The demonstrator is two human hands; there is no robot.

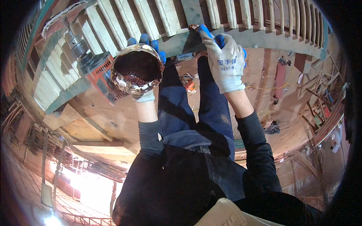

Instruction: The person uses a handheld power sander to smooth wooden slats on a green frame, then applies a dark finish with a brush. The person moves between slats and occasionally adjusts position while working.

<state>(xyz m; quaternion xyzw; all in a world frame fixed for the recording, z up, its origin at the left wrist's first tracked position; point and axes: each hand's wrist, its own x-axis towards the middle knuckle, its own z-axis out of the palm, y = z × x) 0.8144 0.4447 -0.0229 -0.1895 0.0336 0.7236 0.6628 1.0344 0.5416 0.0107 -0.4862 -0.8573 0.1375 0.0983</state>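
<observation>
My left hand (154, 46), in a white glove with blue fingers, holds a round tub (124, 84) from behind. Dark reddish-brown matter lies in the tub, and its pale rim is crusted. My right hand (225, 56), gloved the same way, reaches up to a long curved frame (260, 42) with a green edge and pale slats. Its fingers are closed in a pinch at the green edge, where a small brown-smeared tip (194, 27) shows. The rest of whatever they hold is hidden by the glove.
A red-and-grey machine (100, 69) with a metal chuck stands left of the tub. Another slatted piece (56, 77) lies beyond it. At right are a red cylinder (279, 77), a yellow cord (264, 88) and scattered wood strips (316, 103). Boards (85, 126) lie at lower left.
</observation>
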